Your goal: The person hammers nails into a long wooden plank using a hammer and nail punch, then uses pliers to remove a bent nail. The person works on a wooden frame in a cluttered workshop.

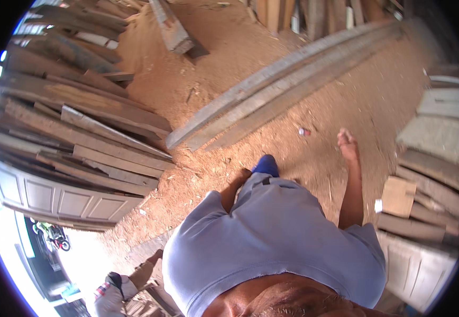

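Note:
My right hand [347, 139] is out over the sandy floor, its fingers loosely curled and nothing visible in them. Just left of it on the ground lies a small red-and-white object [304, 132], too small to name. My left hand [244, 174] hangs beside my leg near the blue shoe [266, 166]; its fingers are hidden, so I cannot tell what they do. Ahead of me, long greyish wooden beams [280, 79] lie side by side on the floor, slanting up to the right. Neither hand touches them.
Stacked planks [92, 137] and a panelled door [60, 198] line the left. More boards [430, 185], a cardboard piece [398, 196] and a pale panel [417, 267] stand right. A thick beam [172, 31] lies ahead. Another person [116, 290] is at lower left, near a motorcycle [52, 235].

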A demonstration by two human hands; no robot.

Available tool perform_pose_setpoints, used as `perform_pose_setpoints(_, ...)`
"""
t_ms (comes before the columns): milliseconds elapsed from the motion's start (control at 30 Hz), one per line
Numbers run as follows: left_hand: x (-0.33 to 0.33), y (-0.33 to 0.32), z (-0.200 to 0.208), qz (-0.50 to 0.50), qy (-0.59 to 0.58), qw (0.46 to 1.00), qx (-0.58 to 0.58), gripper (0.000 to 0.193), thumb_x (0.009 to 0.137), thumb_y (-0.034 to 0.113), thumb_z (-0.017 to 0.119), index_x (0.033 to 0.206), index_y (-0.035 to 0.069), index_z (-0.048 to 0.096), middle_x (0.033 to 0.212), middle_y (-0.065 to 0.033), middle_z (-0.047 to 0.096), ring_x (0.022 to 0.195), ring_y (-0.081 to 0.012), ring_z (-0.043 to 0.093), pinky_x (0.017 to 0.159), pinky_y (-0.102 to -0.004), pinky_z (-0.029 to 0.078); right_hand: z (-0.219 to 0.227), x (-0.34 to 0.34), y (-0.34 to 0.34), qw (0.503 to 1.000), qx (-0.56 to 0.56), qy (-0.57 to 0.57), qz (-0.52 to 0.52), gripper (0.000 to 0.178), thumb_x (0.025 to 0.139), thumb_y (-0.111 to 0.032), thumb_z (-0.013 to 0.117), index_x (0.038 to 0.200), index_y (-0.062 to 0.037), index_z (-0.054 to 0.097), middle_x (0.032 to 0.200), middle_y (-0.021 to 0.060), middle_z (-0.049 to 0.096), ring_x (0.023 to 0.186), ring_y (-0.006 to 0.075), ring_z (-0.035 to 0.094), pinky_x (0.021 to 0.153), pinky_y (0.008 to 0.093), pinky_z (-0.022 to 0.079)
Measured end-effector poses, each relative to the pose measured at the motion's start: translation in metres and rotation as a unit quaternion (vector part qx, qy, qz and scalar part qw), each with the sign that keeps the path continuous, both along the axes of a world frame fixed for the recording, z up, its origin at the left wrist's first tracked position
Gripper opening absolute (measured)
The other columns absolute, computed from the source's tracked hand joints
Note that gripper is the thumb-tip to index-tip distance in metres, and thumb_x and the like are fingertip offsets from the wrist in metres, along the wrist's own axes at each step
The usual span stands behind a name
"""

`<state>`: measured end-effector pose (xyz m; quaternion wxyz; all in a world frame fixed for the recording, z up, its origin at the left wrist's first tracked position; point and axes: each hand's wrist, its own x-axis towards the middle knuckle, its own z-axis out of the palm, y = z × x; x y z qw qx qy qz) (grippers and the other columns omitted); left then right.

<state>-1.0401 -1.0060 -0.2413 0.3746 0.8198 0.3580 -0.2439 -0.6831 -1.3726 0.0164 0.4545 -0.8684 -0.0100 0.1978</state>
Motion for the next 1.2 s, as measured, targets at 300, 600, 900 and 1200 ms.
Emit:
perform_pose_setpoints(300, 0.179, 0.024, -0.062, -0.423, -0.102, 0.895, 0.102, 0.019, 0.083, 0.018, 0.064, 0.087, 0.004, 0.076, 0.082, -0.0173, 0.074, 0.082, -0.0330, 0.073, 0.071, -0.0448, 0.057, 0.338, 0.071, 0.169, 0.658, 0.477, -0.285, 0.508, 0.086, 0.097, -0.055, 0.056, 0.151, 0.0079, 0.034, 0.148, 0.0301, 0.045, 0.135, 0.0353, 0.050, 0.117, 0.0480, 0.031)
perform_pose_setpoints(600, 0.410, 0.130, 0.018, -0.090, -0.126, 0.988, 0.019, 0.027, 0.093, 0.022, 0.056, 0.100, 0.003, 0.074, 0.104, -0.0212, 0.073, 0.091, -0.0381, 0.071, 0.082, -0.0447, 0.058, 0.396, 0.174, 0.262, 0.523, 0.601, -0.240, 0.554, 0.027, 0.095, -0.021, 0.070, 0.121, -0.0156, 0.071, 0.113, 0.0055, 0.076, 0.107, 0.0250, 0.072, 0.106, 0.0472, 0.047)
perform_pose_setpoints(900, 0.540, 0.178, 0.038, 0.230, -0.100, 0.930, -0.270, 0.039, 0.096, 0.033, 0.058, 0.116, 0.001, 0.066, 0.104, -0.0115, 0.071, 0.075, -0.0206, 0.070, 0.056, -0.0340, 0.055, 0.330, 0.372, 0.339, 0.514, 0.630, -0.103, 0.574, 0.056, 0.095, -0.039, 0.069, 0.128, 0.0045, 0.059, 0.101, 0.0232, 0.073, 0.089, 0.0318, 0.069, 0.093, 0.0470, 0.050)
perform_pose_setpoints(1200, 0.557, 0.266, 0.032, 0.435, -0.151, 0.850, -0.258, 0.021, 0.095, 0.023, 0.057, 0.105, 0.005, 0.061, 0.080, -0.0054, 0.061, 0.052, -0.0156, 0.053, 0.041, -0.0324, 0.036, 0.055, 0.654, 0.343, 0.934, 0.344, 0.096, 0.035, 0.028, 0.099, -0.025, 0.057, 0.112, -0.0015, 0.066, 0.099, 0.0083, 0.073, 0.084, 0.0114, 0.065, 0.073, 0.0244, 0.050)
